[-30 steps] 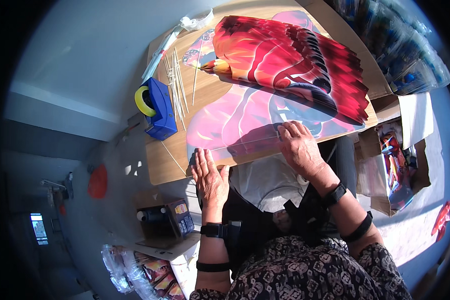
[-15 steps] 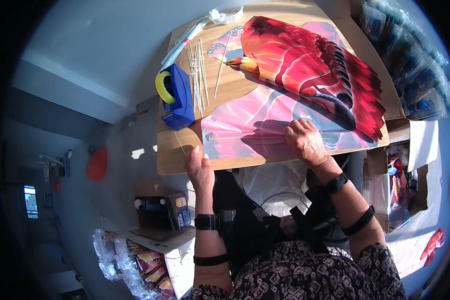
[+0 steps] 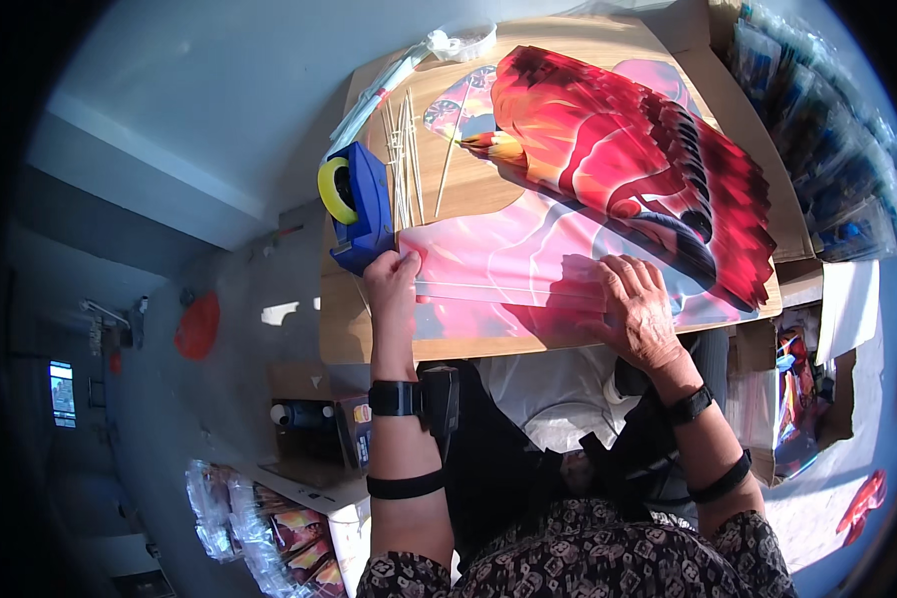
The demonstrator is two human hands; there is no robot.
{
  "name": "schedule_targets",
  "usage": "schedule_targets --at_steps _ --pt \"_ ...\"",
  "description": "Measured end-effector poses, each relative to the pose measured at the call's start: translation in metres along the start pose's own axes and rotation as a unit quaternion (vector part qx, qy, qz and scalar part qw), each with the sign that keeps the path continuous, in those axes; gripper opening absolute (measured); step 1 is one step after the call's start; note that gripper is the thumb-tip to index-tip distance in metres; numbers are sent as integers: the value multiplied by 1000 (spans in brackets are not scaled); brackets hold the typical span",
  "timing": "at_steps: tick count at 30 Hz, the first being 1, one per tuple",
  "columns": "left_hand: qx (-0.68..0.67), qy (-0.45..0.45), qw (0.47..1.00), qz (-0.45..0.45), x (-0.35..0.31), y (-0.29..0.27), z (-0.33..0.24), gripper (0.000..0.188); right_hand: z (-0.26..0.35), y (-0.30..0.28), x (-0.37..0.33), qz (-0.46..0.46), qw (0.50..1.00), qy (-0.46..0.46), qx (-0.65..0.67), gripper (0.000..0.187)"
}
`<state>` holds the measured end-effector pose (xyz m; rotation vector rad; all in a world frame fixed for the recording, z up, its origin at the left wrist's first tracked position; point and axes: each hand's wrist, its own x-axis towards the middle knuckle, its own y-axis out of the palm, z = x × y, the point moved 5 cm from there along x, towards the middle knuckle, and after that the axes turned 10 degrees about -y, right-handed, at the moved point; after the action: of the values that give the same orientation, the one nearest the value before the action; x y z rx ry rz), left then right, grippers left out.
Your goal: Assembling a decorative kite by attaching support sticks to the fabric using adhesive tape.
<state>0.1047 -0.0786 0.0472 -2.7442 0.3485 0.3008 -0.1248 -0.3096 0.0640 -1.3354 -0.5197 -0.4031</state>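
A thin pink printed sheet (image 3: 508,254), bird-patterned and seen from its paler side, lies near the table's front edge with a straight fold or rod line along it. My left hand (image 3: 393,289) pinches the sheet's left edge, beside the tape dispenser. Further right, my right hand (image 3: 640,311) rests on the sheet, its fingers stretched out and its thumb apart. The sheet's vivid red, bird-shaped part (image 3: 608,149) spreads over the far right of the table. Several thin pale sticks (image 3: 402,159) lie beyond my left hand.
A blue tape dispenser (image 3: 369,204) with a yellow-rimmed roll stands at the table's left edge. Behind it are bundled pale strips (image 3: 379,95) and a clear plastic dish (image 3: 465,43). Cardboard boxes (image 3: 839,399) flank the table; bagged goods (image 3: 817,140) pile up at right.
My left hand has moved forward from the table's front edge to the sheet's left edge and grips it. My right hand has shifted slightly right and nearer, its fingers now more stretched.
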Motion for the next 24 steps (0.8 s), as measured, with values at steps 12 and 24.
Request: schedule_targets --at_steps 12,24 --pt "53 19 998 0 87 10 4 35 -117 -16 3 -96 937 318 112 23" --pt "463 17 874 -146 92 49 -38 21 -193 2 2 -23 954 292 -62 20"
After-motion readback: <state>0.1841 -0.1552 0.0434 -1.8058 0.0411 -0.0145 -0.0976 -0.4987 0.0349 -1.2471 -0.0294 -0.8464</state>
